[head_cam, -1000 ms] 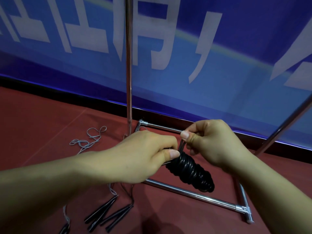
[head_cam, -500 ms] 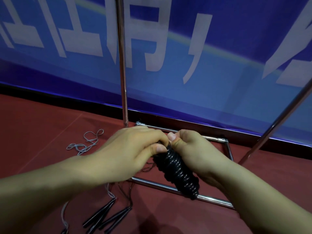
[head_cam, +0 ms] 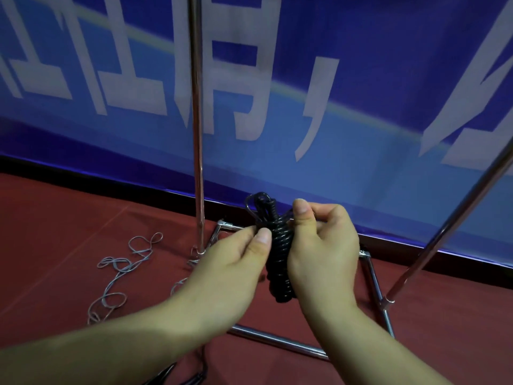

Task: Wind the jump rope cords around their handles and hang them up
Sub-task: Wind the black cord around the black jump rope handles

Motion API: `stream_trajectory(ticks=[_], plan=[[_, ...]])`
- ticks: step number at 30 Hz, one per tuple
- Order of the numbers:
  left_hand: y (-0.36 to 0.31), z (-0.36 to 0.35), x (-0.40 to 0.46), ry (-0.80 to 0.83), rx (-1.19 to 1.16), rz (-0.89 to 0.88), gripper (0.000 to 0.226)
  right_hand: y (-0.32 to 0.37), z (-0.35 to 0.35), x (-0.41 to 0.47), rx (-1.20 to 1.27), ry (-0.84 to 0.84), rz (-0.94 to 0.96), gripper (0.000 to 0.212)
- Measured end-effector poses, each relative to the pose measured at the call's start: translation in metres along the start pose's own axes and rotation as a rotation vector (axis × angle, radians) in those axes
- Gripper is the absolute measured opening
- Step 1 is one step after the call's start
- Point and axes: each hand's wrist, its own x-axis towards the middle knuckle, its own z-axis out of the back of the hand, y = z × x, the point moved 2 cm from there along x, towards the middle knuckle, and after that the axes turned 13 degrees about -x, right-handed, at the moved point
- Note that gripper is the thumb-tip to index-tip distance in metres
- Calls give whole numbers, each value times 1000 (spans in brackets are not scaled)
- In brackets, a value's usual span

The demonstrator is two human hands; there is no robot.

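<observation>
Two hands hold one black wound jump rope point(head_cam: 279, 254) upright between their fingers. The left hand point(head_cam: 230, 270) pinches its left side, the right hand point(head_cam: 323, 245) grasps its right side, thumb on the coils.

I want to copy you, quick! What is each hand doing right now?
Left hand: pinching the wound black jump rope bundle on its left side.
Right hand: gripping the same bundle from the right.
</observation>
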Motion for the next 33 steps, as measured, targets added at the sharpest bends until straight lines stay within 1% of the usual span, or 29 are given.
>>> stream_trajectory(ticks=[1, 3, 7, 10, 13, 15, 18, 21, 22, 24, 27, 30, 33], plan=[[0, -1, 0, -3, -11, 7, 39, 0, 0, -2, 1, -14, 0, 19], [0, 0, 1, -3, -45, 29, 44, 1, 0, -4, 17, -11, -6, 19], [3, 2, 1, -14, -196, 77, 51, 5, 0, -8, 59, 22, -31, 18], [1, 0, 1, -29, -252, 90, 56, 9, -1, -11, 94, 5, -7, 18], [-4, 0, 2, -77, -280, 86, 61, 12, -5, -16, 114, 11, 16, 17], [-8, 4, 4, -128, -255, 54, 67, 15, -6, -18, 132, 62, 29, 16], [-12, 14, 7, -188, -249, 12, 80, 22, -4, -16, 143, 194, 6, 18], [-9, 24, 10, -165, -252, 50, 100, 27, -2, -9, 186, 357, -64, 22], [-7, 26, 9, -138, -267, 80, 100, 29, 0, -7, 213, 402, -90, 23], [-7, 25, 7, -50, -350, 180, 87, 32, 3, -4, 276, 466, -131, 25], [-10, 23, 4, 79, -440, 285, 78, 33, 7, -1, 316, 510, -150, 30], [-11, 25, 3, 131, -419, 302, 66, 30, 10, 0, 278, 539, -137, 33], [-12, 24, 3, 148, -383, 289, 55, 26, 12, 2, 258, 570, -132, 27]])
